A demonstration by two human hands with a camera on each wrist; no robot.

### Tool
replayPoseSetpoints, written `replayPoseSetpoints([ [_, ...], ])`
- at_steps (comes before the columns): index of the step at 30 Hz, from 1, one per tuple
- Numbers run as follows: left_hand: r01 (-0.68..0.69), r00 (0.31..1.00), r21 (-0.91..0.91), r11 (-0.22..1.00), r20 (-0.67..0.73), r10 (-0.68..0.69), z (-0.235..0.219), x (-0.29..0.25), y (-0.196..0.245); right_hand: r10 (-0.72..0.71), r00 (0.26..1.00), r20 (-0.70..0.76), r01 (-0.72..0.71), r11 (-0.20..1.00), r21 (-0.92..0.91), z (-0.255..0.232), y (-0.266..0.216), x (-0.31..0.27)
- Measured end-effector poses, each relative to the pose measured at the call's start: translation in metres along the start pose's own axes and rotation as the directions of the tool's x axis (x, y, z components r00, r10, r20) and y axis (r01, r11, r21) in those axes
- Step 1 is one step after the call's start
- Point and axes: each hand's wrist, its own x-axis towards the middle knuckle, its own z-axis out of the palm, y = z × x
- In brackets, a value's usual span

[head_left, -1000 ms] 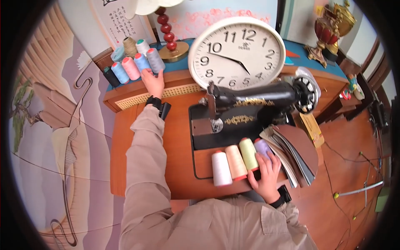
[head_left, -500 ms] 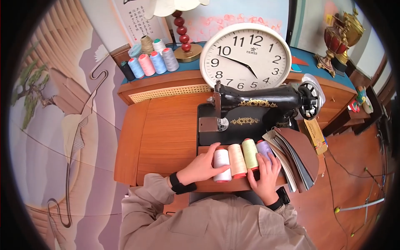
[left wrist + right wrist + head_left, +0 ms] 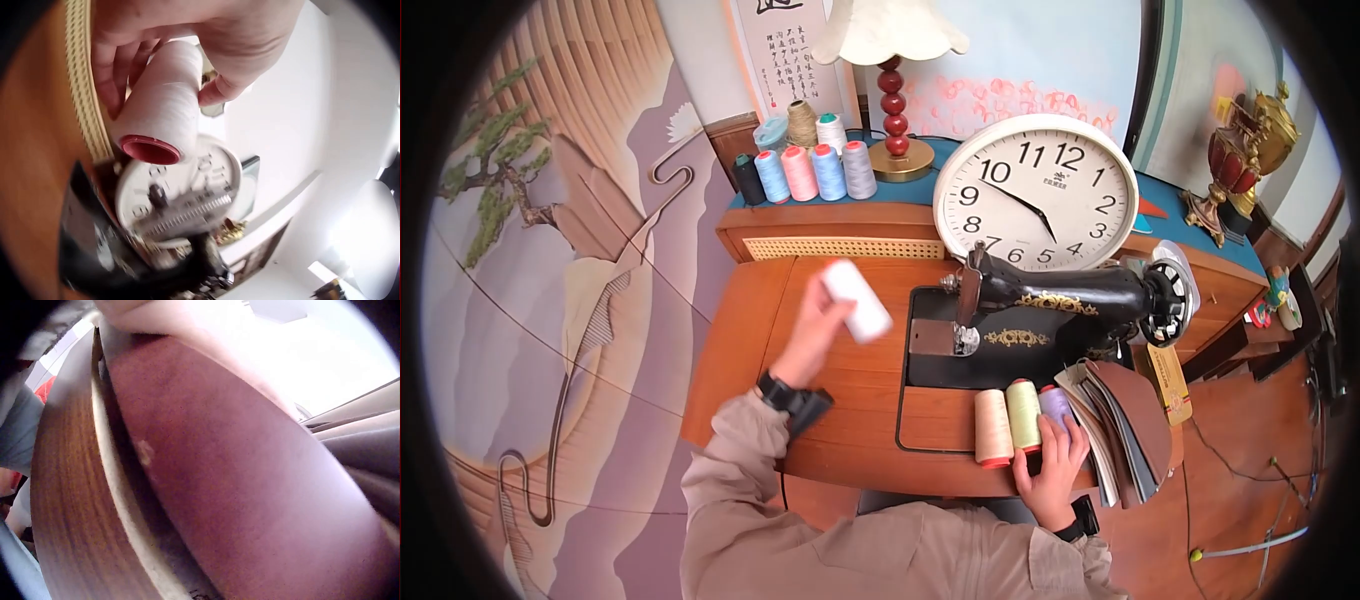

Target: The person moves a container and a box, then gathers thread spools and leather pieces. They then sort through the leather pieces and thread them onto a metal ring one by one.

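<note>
In the head view my left hand (image 3: 803, 340) grips a white spool of thread (image 3: 857, 300) above the left half of the wooden sewing table (image 3: 820, 435). The left wrist view shows thumb and fingers around this spool (image 3: 164, 103), its red core end facing out. At the table's front, my right hand (image 3: 1053, 470) rests with extended fingers against the purple spool (image 3: 1055, 402), the thumb by the base of the yellow-green spool (image 3: 1022, 415). A peach spool (image 3: 993, 428) lies alongside to the left. The right wrist view mostly shows the table's wooden edge (image 3: 75, 487) and a reddish-brown surface (image 3: 231, 469).
A black sewing machine (image 3: 1065, 290) stands behind the front spools, with a large clock (image 3: 1120, 205) behind it. Brown fabric swatches (image 3: 1135, 415) lie right of my right hand. On the back shelf stand several thread spools (image 3: 800, 175) and a lamp (image 3: 895, 120).
My left hand came back from the shelf spools to the white spool at the row's left end, then lifted it up and to the left. My right hand stays by the purple spool.
</note>
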Motion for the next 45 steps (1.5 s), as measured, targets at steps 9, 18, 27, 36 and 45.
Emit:
replayPoseSetpoints([
  [9, -0.179, 0.489, 0.89, 0.42, -0.29, 0.823, -0.145, 0.164, 0.006, 0.03, 0.999, 0.025, -0.03, 1.0, -0.005, 0.0, -0.001, 0.0],
  [18, 0.028, 0.583, 0.833, 0.553, -0.463, 0.668, -0.181, 0.214, -0.019, 0.034, 0.999, 0.037, -0.034, 0.999, -0.018, -0.001, -0.002, 0.0],
  [27, -0.04, 0.42, 0.94, 0.34, -0.293, 0.859, -0.117, 0.155, -0.026, 0.03, 1.0, 0.004, -0.03, 1.0, -0.008, 0.001, 0.0, 0.0],
  [36, -0.644, 0.67, 0.412, 0.645, 0.71, 0.216, 0.101, -0.042, -0.001, 0.025, 1.0, -0.003, -0.025, 1.0, 0.001, -0.001, 0.0, 0.001],
  [45, -0.504, 0.593, 0.602, 0.62, 0.763, -0.259, 0.147, -0.083, -0.003, 0.006, 1.0, -0.015, -0.005, 1.0, 0.017, -0.001, 0.002, -0.001],
])
